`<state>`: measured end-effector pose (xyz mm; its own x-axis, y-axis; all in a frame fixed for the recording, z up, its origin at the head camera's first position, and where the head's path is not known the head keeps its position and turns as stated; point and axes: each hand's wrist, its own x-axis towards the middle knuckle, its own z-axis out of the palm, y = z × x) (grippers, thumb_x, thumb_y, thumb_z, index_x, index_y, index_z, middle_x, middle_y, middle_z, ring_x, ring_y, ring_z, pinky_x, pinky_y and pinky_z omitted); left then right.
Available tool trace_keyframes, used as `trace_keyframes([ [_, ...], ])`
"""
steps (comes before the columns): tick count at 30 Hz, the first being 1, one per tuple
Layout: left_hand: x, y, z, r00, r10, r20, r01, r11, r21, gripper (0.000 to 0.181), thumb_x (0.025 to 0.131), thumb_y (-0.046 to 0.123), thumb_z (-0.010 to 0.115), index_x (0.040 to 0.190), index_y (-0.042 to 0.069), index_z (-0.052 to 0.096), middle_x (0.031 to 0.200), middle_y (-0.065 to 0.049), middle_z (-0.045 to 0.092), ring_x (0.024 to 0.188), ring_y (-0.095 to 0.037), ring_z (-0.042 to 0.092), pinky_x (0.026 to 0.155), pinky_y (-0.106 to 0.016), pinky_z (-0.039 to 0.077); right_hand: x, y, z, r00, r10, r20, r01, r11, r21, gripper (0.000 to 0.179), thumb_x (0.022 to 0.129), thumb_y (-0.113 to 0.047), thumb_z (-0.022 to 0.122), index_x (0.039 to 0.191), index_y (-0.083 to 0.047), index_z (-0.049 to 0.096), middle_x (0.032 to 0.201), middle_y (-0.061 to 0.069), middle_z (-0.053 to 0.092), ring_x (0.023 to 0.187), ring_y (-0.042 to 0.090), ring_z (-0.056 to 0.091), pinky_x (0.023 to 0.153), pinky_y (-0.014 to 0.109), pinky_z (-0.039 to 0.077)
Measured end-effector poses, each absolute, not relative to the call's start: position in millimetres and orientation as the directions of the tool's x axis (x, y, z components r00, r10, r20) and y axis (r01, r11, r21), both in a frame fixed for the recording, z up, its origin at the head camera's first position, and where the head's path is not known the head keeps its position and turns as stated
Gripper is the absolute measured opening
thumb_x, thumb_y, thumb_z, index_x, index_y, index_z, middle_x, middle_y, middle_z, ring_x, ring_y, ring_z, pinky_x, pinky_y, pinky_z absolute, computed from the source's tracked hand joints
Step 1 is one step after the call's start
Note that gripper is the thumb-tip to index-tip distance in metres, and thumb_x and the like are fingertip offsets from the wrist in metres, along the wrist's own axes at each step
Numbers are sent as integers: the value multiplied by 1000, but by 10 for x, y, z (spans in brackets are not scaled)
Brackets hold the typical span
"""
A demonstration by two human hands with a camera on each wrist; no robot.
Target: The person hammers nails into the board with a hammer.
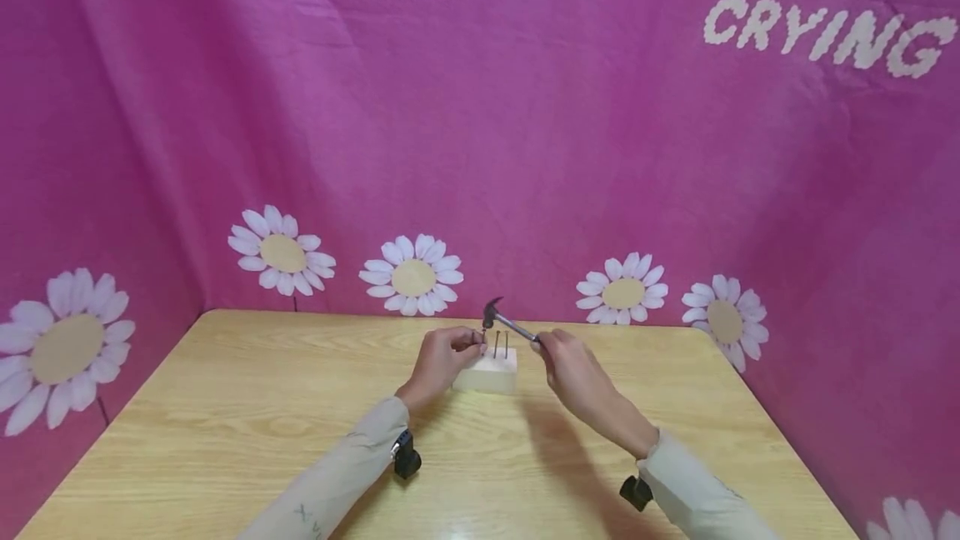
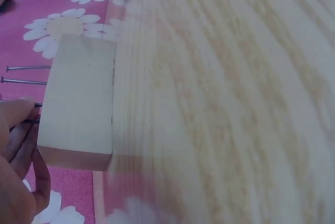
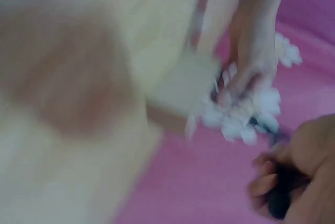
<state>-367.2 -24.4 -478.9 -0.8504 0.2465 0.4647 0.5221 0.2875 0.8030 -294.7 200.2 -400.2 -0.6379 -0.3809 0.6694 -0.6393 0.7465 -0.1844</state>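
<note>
A pale wooden block point(image 1: 487, 379) stands on the table with several nails upright in its top; two of them, the nearer nail point(image 2: 25, 81) and the end nail point(image 2: 29, 68), stand free of the fingers. At the block's left end my left hand point(image 1: 441, 363) pinches a nail point(image 2: 37, 105) between thumb and finger, with another nail shaft beside it. My right hand point(image 1: 579, 377) grips the black handle point(image 3: 280, 203) of a small claw hammer point(image 1: 513, 326). Its dark head is right above the pinched nail in the head view. The right wrist view is blurred.
The light wood-grain table point(image 1: 247, 390) reaches back to a magenta cloth point(image 1: 525, 148) with daisies and white lettering. Small black cameras sit at the left wrist point(image 1: 407, 454) and the right wrist point(image 1: 636, 492).
</note>
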Motion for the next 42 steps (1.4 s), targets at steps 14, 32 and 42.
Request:
trace_keyframes([
  [14,-3681,-246,-4608,-866,336,370,472,310,825,41,89,13,85,127,7,70,114,-11,74,104,-29,71,90,-40,58,-3061,2250,-3983,-679,-193,709,-558,763,-326,7,100,2,66,94,5,68,77,9,61,70,17,55,61,32,48],
  [32,-3774,-88,-4411,-826,405,392,556,469,687,7,95,18,80,97,12,84,96,-1,81,88,-14,71,74,-27,53,-3027,2348,-4076,-750,-218,625,-519,779,-352,17,102,-1,65,85,-3,64,71,0,53,64,12,45,58,26,40],
  [42,-3820,-113,-4493,-819,392,419,557,373,742,5,91,11,82,95,8,82,90,-5,80,80,-10,69,73,-23,52,-2988,2341,-4135,-723,-313,616,-595,736,-323,15,100,1,67,86,-3,65,71,-2,51,65,5,43,54,22,40],
])
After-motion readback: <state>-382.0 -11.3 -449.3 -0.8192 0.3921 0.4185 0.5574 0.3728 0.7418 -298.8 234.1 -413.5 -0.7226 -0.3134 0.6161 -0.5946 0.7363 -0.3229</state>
